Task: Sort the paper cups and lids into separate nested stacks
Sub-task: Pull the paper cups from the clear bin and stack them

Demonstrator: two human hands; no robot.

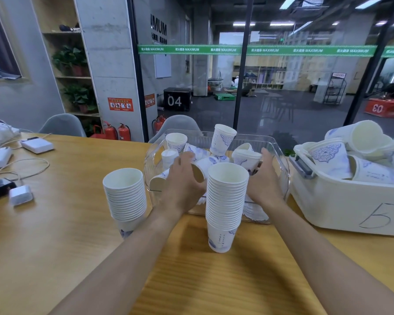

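1. Wooden table [62,235] in a glass-walled office, gym floor visible beyond the panes: a person reaches both bare arms forward into a clear plastic tray [280,155] of loose paper cups.
2. Fingers of the left hand [182,180] curl around a cup lying on its side [199,170], its open mouth facing the camera, thumb beside the rim.
3. Fingers of the right hand [265,178] wrap the side of another cup [247,159] in the tray; the fingertips themselves are hidden behind that cup, so how tightly they close cannot be told.
4. Between the two wrists, just in front of the tray, a tall nested stack of cups [225,205] stands upright on the table, white with blue print on the lowest cup.
5. Left of it, apart from the left forearm, a shorter nested stack [125,196] stands, also upright.
6. Inside the tray, more cups lie jumbled, some upright, some tipped; one cup [223,139] stands tilted at the back.
7. At right, a white bin marked "B" [350,208] holds more loose cups.
8. At far left, white devices [37,145] and cables lie on the tabletop; grey chairs [63,125] and red fire extinguishers [124,132] stand behind.
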